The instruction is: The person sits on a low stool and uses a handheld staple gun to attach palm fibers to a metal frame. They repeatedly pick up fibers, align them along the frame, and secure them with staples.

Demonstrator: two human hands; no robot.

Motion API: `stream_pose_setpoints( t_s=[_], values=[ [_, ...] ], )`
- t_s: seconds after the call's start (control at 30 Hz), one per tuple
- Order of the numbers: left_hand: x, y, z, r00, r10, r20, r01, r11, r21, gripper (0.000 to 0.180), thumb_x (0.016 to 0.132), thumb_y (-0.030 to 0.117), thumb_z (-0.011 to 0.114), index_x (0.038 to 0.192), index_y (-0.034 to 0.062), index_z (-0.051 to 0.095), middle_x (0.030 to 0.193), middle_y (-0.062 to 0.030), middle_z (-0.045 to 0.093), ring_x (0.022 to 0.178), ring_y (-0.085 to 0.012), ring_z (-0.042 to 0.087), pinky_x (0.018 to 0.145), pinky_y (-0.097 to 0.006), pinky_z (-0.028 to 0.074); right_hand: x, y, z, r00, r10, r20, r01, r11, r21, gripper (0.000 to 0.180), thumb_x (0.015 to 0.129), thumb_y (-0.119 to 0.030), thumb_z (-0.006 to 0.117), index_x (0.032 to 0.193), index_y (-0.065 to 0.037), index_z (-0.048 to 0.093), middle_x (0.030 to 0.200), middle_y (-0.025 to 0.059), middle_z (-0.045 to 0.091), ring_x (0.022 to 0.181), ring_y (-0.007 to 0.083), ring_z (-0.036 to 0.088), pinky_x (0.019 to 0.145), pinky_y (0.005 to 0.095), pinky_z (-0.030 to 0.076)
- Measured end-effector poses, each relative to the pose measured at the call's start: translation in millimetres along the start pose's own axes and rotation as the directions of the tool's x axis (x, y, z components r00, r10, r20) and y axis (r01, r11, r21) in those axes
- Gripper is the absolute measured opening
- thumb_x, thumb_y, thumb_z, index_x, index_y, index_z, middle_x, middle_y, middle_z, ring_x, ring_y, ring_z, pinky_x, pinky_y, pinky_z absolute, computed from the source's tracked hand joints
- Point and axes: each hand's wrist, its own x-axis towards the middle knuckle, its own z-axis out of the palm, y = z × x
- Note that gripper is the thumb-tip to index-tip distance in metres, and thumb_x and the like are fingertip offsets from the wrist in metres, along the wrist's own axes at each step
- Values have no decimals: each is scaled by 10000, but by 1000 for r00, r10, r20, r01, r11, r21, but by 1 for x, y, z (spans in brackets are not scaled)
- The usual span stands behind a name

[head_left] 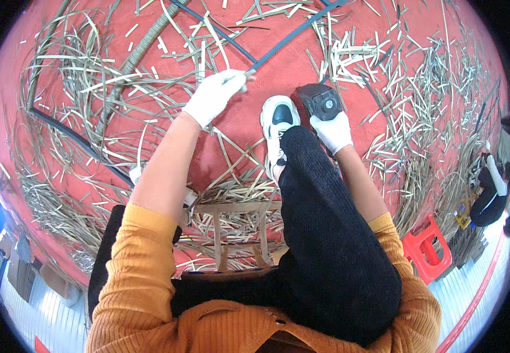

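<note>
My left hand [216, 97], in a white glove, is closed at the corner where two thin dark frame bars [290, 40] meet. Its fingertips pinch the end of that corner. In a white glove too, my right hand [332, 130] grips a bulky black tool [321, 103], with a round part on its upper face; it looks like a cordless power tool, but its working end is hidden. Between the hands my foot in a white and black shoe [279, 117] rests on the red floor covering [249, 112].
Cut strips of dried cane or straw [361, 56] lie scattered all around. A long wrapped pole [149, 38] and a dark bar [78, 138] lie to the left. At the right stands a red plastic stool [428, 250]. Under me is a wooden seat frame [237, 207]. Another person [491, 188] sits at the far right.
</note>
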Motion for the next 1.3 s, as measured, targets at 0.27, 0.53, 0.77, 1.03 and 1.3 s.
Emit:
stream_pose_setpoints(
  t_s=[0.27,0.53,0.77,1.03,1.3],
  values=[
    [30,1,-37,990,-133,-49,139,979,150,286,921,227,582,1044,-7,689,826,-66,722,860,-186,657,922,-336,478,-20,-47,-15,979,-188,73,184,981,65,260,725,-241,779,855,-22,727,736,138,721,745,261,737,650,358,556],
    [76,-1,-48,978,-6,211,-146,702,697,318,785,369,684,891,73,731,882,-125,721,871,-272,679,919,-412,472,-19,-90,3,878,-420,229,447,891,-78,331,726,-248,784,974,-45,701,756,160,697,717,325,709,630,362,535],
    [91,-11,-46,971,-82,226,-121,644,755,362,759,387,674,1006,139,769,1049,-115,730,1030,-297,676,1053,-511,421,-17,-100,17,863,-385,326,427,902,-65,300,739,-228,788,966,-49,708,765,126,708,719,268,710,639,345,544],
    [92,-20,-43,952,-8,305,-187,775,604,336,738,312,715,979,84,767,933,-140,735,858,-282,699,813,-374,545,-13,-102,24,855,-392,340,428,903,-35,281,720,-214,775,930,-45,695,720,141,690,663,307,700,604,356,532],
    [93,-22,-44,955,4,295,-177,809,561,329,714,295,761,903,29,721,834,-132,705,787,-259,673,765,-375,534,-11,-102,26,845,-434,311,470,881,-48,292,715,-231,780,922,-44,695,712,144,691,659,314,701,598,359,533]
  ],
)
